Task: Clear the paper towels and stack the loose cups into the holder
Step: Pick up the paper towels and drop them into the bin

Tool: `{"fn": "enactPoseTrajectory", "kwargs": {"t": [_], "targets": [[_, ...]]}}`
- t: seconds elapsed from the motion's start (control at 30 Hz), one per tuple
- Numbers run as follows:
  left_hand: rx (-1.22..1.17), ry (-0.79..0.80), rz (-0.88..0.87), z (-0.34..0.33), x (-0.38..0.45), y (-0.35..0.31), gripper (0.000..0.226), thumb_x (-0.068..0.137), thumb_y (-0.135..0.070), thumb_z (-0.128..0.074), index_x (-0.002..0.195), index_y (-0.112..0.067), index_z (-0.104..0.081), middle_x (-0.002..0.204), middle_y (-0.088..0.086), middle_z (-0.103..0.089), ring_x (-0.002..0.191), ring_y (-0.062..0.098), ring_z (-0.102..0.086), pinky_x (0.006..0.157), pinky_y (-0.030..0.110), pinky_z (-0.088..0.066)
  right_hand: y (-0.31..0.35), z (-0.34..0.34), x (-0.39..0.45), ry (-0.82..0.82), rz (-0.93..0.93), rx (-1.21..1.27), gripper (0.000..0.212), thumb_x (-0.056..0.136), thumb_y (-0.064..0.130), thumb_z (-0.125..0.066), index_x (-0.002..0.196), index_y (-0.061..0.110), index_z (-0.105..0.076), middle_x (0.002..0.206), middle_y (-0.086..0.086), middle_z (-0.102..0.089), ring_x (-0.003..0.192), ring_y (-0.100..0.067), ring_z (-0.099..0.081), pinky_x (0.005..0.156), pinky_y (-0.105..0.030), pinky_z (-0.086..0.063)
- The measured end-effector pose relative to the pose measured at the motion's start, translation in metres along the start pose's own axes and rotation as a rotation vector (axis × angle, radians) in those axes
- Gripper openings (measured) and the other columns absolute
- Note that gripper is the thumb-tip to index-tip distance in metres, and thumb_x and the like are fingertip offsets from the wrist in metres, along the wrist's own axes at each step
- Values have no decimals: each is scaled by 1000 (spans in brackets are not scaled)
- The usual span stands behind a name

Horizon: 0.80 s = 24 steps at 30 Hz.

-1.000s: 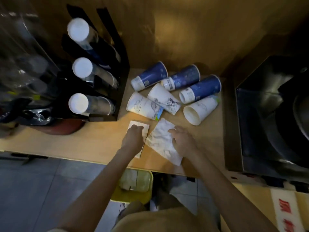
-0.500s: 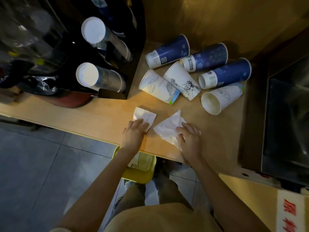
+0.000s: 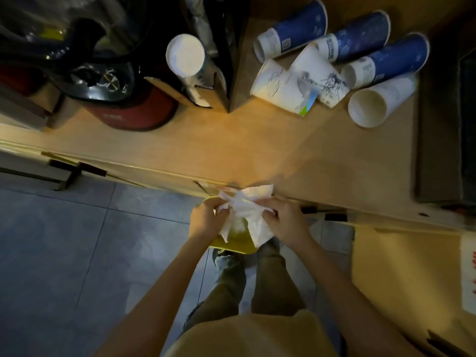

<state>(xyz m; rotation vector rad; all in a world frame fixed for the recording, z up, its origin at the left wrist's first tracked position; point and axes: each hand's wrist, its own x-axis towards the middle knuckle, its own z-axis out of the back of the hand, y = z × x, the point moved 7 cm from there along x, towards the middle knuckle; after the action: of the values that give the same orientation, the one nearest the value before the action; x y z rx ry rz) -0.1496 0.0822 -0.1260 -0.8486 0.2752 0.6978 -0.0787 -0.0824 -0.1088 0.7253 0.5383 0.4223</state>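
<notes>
My left hand and my right hand both grip crumpled white paper towels, held together just past the counter's front edge, above a yellow bin on the floor. Several loose paper cups lie on their sides at the counter's far right: blue ones at the back, white printed ones in front, and a plain white cup with its mouth toward me. The black cup holder stands at the back, one stack of cups sticking out of it.
The wooden counter runs across the view. A red-based appliance with dark clutter sits at the left. A dark box or tray fills the right edge. Grey tiled floor lies below, with my legs and shoes under the hands.
Both hands lifted the two paper towels off the counter, drew them back past the front edge and bunched them together over the yellow bin. The camera tilted down toward the floor.
</notes>
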Motion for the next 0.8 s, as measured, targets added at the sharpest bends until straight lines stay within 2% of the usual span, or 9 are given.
{"fn": "enactPoseTrajectory", "kwargs": {"t": [0.13, 0.27, 0.37, 0.47, 0.57, 0.7, 0.8], "targets": [[1, 61, 112, -13, -2, 50, 24, 85, -15, -57, 106, -9, -67, 100, 22, -71, 92, 36, -63, 76, 35, -49, -28, -44, -7, 59, -133, 33, 28, 86, -2, -48, 102, 6, -69, 115, -20, -60, 105, -32, -56, 86, -31, -42], [-25, 116, 199, -45, 9, 91, 28, 90, -16, -50, 112, -4, -63, 112, 21, -67, 101, 33, -60, 80, 28, -44, -79, -87, 0, 84, -323, 51, 26, 86, 0, -51, 108, -2, -64, 111, -24, -59, 104, -34, -56, 78, -24, -32], [-36, 166, 229, -77, 24, 115, 31, 93, -14, -42, 119, -7, -58, 123, 20, -60, 109, 33, -56, 92, 35, -45, -117, -123, 11, 52, -451, 140, 23, 88, 0, -51, 105, -8, -64, 108, -30, -59, 104, -40, -56, 81, -30, -35], [23, 105, 187, -103, 44, 138, 27, 92, -14, -46, 111, -12, -65, 121, 16, -63, 107, 30, -58, 88, 31, -46, -153, -161, 24, 43, -486, 135, 21, 89, 2, -50, 100, -4, -67, 106, -25, -64, 101, -37, -59, 81, -30, -39], [69, 61, 234, -131, 66, 170, 25, 91, -13, -50, 106, -16, -69, 118, 14, -65, 105, 29, -60, 87, 31, -46, -188, -198, 39, 49, -475, 85, 17, 87, 4, -55, 97, 1, -69, 104, -19, -67, 98, -31, -62, 79, -30, -44], [28, 118, 286, -175, 106, 210, 26, 89, -9, -51, 108, -14, -68, 117, 13, -67, 104, 28, -61, 81, 26, -44, -233, -244, 60, 58, -500, 73, 20, 85, 4, -59, 103, -2, -66, 107, -23, -65, 97, -36, -63, 76, -28, -42], [6, 214, 317, -208, 129, 234, 29, 90, -11, -51, 117, -11, -61, 121, 15, -64, 108, 26, -60, 85, 26, -46, -266, -278, 71, 146, -553, 121, 24, 86, 5, -56, 109, 1, -62, 106, -15, -62, 99, -29, -61, 78, -32, -46]]}}
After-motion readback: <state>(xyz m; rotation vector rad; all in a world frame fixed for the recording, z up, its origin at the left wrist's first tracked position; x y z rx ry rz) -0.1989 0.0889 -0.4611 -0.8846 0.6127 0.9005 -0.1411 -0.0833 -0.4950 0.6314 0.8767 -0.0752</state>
